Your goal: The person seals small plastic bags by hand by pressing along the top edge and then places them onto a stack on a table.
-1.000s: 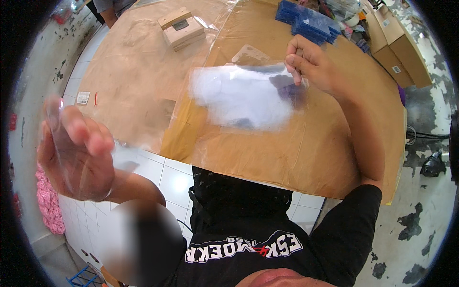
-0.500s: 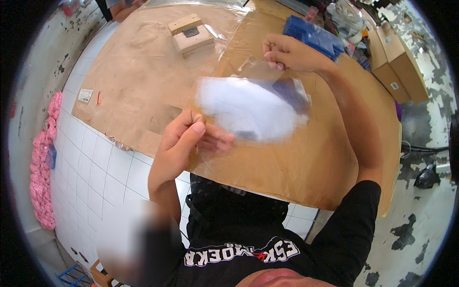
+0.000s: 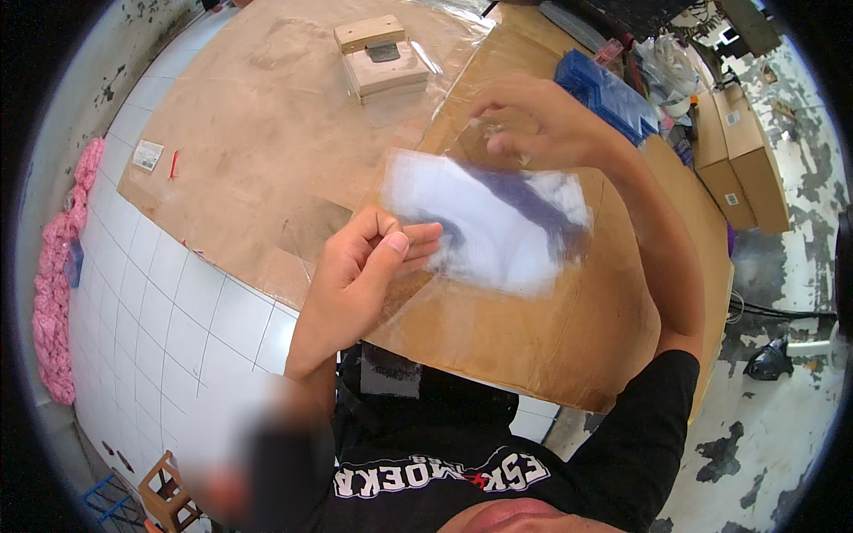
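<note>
A flat, clear plastic sleeve (image 3: 498, 224) hangs tilted over the near part of the cardboard-covered table (image 3: 569, 333); bright white glare and a dark reflection cross its surface. My left hand (image 3: 373, 258) is closed at its left edge, thumb against the curled index finger, other fingers stretched along the plastic. Just beyond the sleeve's far edge is my right hand (image 3: 533, 124), smeared by motion. Its thumb and index finger are curved and apart, with a gap between them. Whether a thin bit of film touches those fingers is too blurred to see.
A wooden block jig (image 3: 382, 58) with a metal plate stands farther back on the table. Blue plastic sleeves (image 3: 604, 93) are stacked beyond my right arm, near cardboard boxes (image 3: 742, 160). Pink wrapped bundles (image 3: 60, 293) lie along the left wall.
My right thumb and index finger have moved from pinched together to apart. The sleeve has shifted slightly right and nearer, with my left hand still at its edge. The whole view has turned a little.
</note>
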### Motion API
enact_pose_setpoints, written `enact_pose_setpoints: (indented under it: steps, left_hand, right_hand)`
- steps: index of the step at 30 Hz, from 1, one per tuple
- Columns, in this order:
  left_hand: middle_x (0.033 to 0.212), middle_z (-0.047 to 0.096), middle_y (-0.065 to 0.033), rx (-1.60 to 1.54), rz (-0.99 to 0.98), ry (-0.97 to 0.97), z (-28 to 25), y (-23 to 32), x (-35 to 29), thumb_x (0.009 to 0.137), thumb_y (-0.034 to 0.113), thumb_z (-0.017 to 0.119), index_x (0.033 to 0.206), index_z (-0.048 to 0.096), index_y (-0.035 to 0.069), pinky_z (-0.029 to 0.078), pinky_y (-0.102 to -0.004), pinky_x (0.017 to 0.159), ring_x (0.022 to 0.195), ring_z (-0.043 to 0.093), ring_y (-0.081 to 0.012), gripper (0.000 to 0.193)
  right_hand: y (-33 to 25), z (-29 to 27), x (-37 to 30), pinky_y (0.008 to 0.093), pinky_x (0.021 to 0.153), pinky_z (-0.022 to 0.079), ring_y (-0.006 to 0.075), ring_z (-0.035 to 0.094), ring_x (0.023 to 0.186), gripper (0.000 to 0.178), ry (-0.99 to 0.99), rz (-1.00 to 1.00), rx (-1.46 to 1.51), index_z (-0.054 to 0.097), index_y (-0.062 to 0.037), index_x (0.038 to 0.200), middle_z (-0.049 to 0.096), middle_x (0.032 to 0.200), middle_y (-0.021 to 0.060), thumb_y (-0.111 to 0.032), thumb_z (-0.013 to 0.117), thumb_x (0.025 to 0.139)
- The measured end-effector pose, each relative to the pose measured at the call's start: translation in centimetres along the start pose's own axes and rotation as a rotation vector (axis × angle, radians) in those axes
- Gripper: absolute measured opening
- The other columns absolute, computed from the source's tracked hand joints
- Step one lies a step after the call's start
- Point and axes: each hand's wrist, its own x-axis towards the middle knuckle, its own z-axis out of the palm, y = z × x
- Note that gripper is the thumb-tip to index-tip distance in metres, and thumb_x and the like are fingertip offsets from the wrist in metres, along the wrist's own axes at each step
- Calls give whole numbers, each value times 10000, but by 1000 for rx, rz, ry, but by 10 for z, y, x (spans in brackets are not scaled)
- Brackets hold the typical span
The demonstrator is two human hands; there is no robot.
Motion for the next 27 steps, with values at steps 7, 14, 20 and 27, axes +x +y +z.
enact_pose_setpoints:
  steps: [7, 14, 20, 27]
  left_hand:
    - [1150, 645, -217, 39, -9, 8, 1, -2, -1, 1029, 141, 473, 951, 503, -14, 521, -349, 934, 1082, 636, -227, 176]
    - [1105, 663, -240, -114, 42, -1, -7, -7, -4, 1033, 156, 451, 964, 477, 0, 549, -361, 889, 1025, 672, -256, 173]
    - [965, 698, -239, -292, 77, -39, -23, -7, -2, 1037, 190, 427, 979, 443, 40, 599, -369, 739, 845, 726, -302, 161]
    - [897, 699, -173, -173, 137, -51, -14, -4, -4, 1039, 189, 454, 949, 476, 39, 579, -299, 682, 730, 703, -210, 176]
  right_hand:
    - [-30, 0, 25, 442, 946, 435, 335, 567, 1048, 514, -366, 14, 72, 598, -77, 1203, 638, 1051, 97, -125, 768, 721]
    - [-35, -8, 32, 384, 755, 476, 275, 604, 848, 342, -378, 5, -27, 666, -70, 1051, 620, 850, 83, -76, 757, 722]
    - [-29, -29, 6, 293, 654, 487, 201, 629, 724, 247, -501, 302, 308, 687, -20, 988, 652, 845, 80, -48, 758, 753]
    - [-31, -8, -49, 296, 767, 525, 175, 659, 814, 470, 116, -62, -119, 620, -24, 1201, 682, 981, 67, -175, 806, 796]
